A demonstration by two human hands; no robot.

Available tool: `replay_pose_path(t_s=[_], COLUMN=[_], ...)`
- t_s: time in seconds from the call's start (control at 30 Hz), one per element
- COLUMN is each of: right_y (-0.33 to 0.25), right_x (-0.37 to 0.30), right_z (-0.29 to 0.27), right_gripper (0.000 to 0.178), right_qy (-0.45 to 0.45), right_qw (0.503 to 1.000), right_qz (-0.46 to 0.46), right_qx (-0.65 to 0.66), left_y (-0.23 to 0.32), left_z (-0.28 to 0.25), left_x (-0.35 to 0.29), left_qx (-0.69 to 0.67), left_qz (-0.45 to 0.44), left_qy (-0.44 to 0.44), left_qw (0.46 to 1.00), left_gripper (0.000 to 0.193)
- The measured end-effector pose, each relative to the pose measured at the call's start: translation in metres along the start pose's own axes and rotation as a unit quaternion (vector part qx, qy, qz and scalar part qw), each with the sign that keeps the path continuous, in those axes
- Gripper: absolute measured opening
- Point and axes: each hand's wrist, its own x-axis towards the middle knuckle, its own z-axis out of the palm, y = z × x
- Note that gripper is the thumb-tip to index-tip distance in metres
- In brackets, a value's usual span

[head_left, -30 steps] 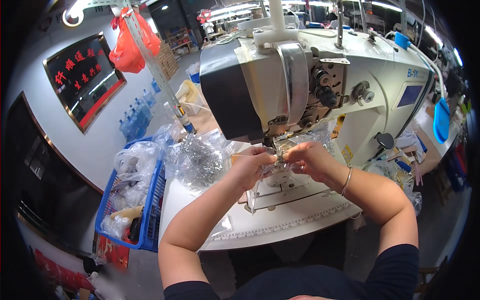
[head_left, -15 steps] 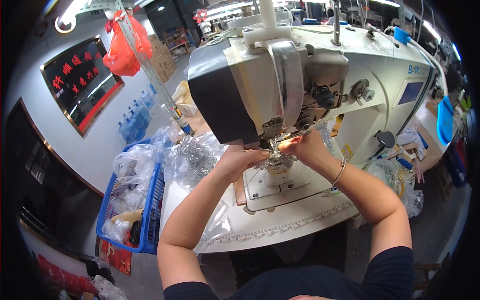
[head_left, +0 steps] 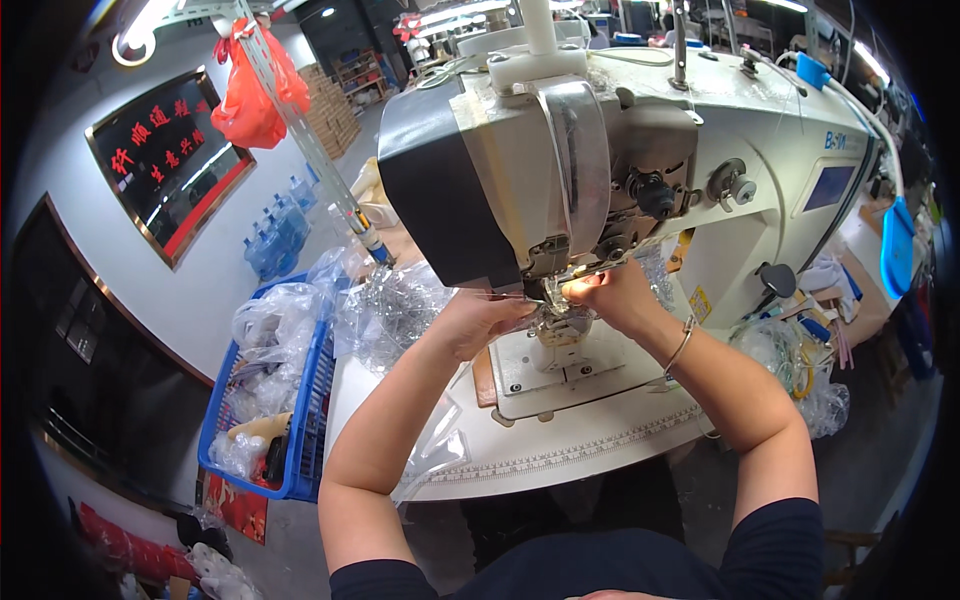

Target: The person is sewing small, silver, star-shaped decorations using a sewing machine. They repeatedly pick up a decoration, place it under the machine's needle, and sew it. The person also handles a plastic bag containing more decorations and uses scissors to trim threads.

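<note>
A large white industrial sewing machine (head_left: 745, 125) with a black end cover fills the middle. Beneath its head, my left hand (head_left: 488, 318) is at the left side of the needle area, its fingers closed. My right hand (head_left: 612, 297) pinches from the right side, with thumb and fingertips close to the needle and presser parts. Whatever lies between the fingers is too small and hidden to name. Both hands are just above the narrow post (head_left: 558, 355), which rises from a bolted white base plate (head_left: 525, 398). A bracelet (head_left: 683, 343) circles my right wrist.
Left of the table stands a blue basket (head_left: 318, 440) with plastic bags. Crumpled clear plastic (head_left: 385, 315) lies behind my left hand. A printed ruler strip (head_left: 600, 445) follows the table's front edge. A slanted metal post (head_left: 315, 150) carries a red bag (head_left: 255, 100). Bagged material (head_left: 775, 350) sits at right.
The whole view has shifted slightly. Both hands stay at the needle area, and their fingers show only a slight change in position.
</note>
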Motion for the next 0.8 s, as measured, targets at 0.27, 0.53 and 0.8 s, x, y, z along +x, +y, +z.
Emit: replay_pose_path(t_s=[0.27,0.53,0.8], right_y=[-0.003,-0.003,0.009], right_x=[0.001,0.001,0.005], right_z=[-0.001,-0.003,-0.003], right_gripper=[0.014,0.024,0.015], right_qy=[0.008,-0.014,-0.009], right_qw=[1.0,1.0,0.998], right_qz=[-0.013,0.008,-0.017], right_qx=[0.009,0.021,0.058], left_y=[0.01,0.002,0.004], left_z=[0.001,-0.002,0.003], left_x=[-0.001,0.0,0.002], left_qx=[0.076,0.072,0.046], left_qz=[0.011,0.022,0.003], left_qy=[-0.005,0.005,0.0], left_qw=[0.997,0.997,0.999], left_gripper=[0.035,0.034,0.032])
